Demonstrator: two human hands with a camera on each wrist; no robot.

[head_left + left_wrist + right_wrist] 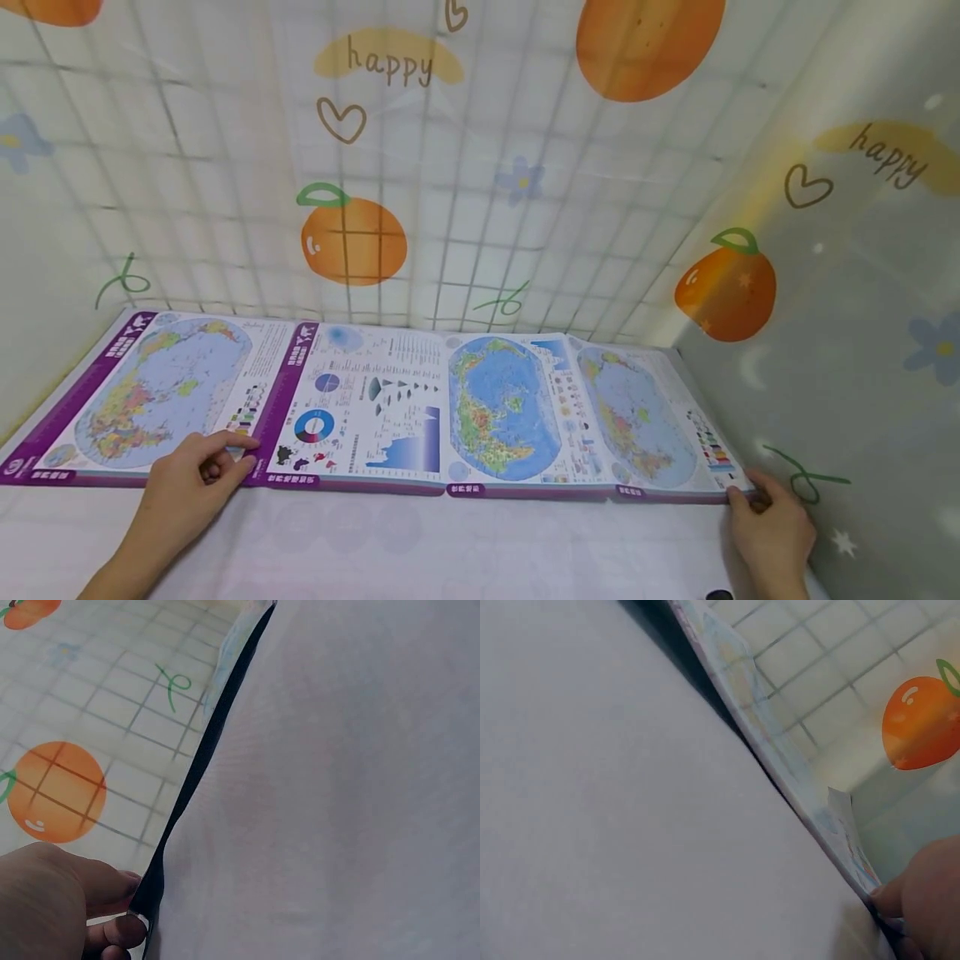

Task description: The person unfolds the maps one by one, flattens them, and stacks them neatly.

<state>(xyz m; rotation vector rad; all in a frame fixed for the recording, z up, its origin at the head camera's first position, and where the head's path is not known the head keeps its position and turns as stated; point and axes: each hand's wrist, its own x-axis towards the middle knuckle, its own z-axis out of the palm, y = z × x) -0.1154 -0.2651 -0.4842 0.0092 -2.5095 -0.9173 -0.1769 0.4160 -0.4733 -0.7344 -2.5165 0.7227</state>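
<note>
A long fold-out map lies across the white surface, its panels showing world maps, charts and purple title strips. My left hand pinches its front edge near the left, by the second purple strip. In the left wrist view, the thumb and fingers of that hand are on the dark edge. At the front right corner, my right hand holds the map between thumb and fingers. The right wrist view shows this hand at the corner, partly cut off by the frame.
Behind the map rises a translucent sheet printed with oranges and hearts, over a wire grid. It continues along the right side. A small black object shows at the bottom edge. White cloth covers the surface in front.
</note>
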